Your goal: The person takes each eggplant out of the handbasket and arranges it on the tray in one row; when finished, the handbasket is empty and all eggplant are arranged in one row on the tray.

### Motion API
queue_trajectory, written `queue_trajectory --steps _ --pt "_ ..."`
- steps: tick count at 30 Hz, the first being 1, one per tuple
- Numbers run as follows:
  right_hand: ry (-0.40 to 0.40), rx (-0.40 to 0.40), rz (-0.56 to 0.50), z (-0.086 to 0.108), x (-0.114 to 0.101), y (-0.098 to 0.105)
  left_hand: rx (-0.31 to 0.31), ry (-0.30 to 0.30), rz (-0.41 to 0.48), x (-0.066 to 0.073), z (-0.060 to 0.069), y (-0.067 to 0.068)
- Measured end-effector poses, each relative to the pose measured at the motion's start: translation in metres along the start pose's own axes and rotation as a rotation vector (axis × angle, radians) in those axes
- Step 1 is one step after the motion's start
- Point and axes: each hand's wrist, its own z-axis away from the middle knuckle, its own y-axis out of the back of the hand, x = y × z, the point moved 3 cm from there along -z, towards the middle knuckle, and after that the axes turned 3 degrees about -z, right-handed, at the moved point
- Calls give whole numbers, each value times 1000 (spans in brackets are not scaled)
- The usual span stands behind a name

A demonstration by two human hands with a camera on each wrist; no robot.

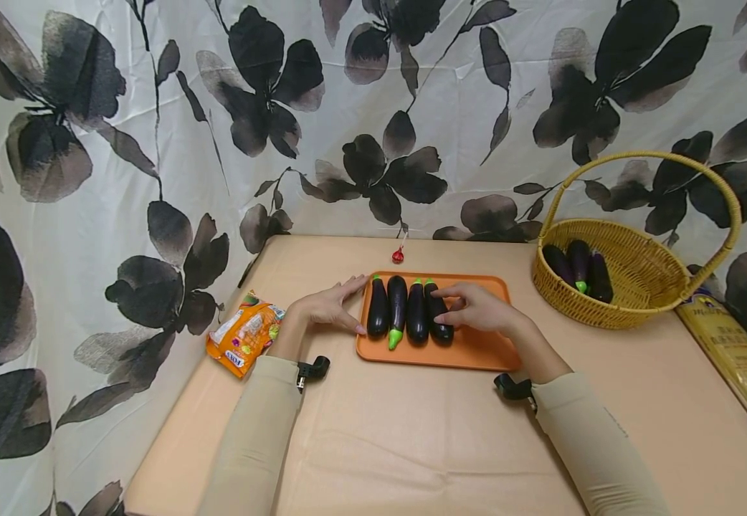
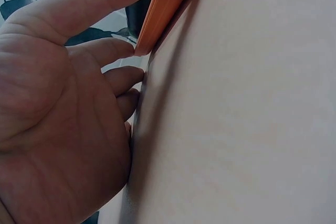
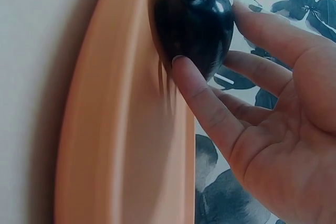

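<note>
Several dark eggplants lie side by side on an orange tray [image 1: 483, 351], in its left and middle part. One eggplant [image 1: 397, 304] has its green stem toward me; the others have theirs at the far end. My right hand [image 1: 477, 307] holds the rightmost eggplant [image 1: 439, 309], thumb and fingers on its sides. The right wrist view shows the rounded end of that eggplant [image 3: 194, 24] between the digits. At the tray's left edge, my left hand [image 1: 331, 304] touches the rim with thumb and fingers extended. In the left wrist view the palm [image 2: 58, 119] holds nothing.
A yellow wicker basket [image 1: 631, 312] with 3 eggplants [image 1: 578, 265] stands at the right. Beside it lies a long yellow package [image 1: 728, 351]. Left of my left hand is an orange snack bag [image 1: 244, 333]. A small red wrapped candy [image 1: 398, 256] sits behind the tray.
</note>
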Motion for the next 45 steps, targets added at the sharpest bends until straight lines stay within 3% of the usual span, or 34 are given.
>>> queue_trajectory --steps 8,15,26,33,45 --pt "0 12 31 2 -4 2 0 4 2 -1 -1 -1" --pt "105 158 152 15 -19 21 3 7 31 -1 -1 0" --pt "214 343 130 47 -35 63 -3 13 41 0 -1 0" --pt "162 487 132 69 -33 87 -5 20 46 -2 -2 -1" --pt "123 567 137 85 -17 111 0 5 25 0 -1 0"
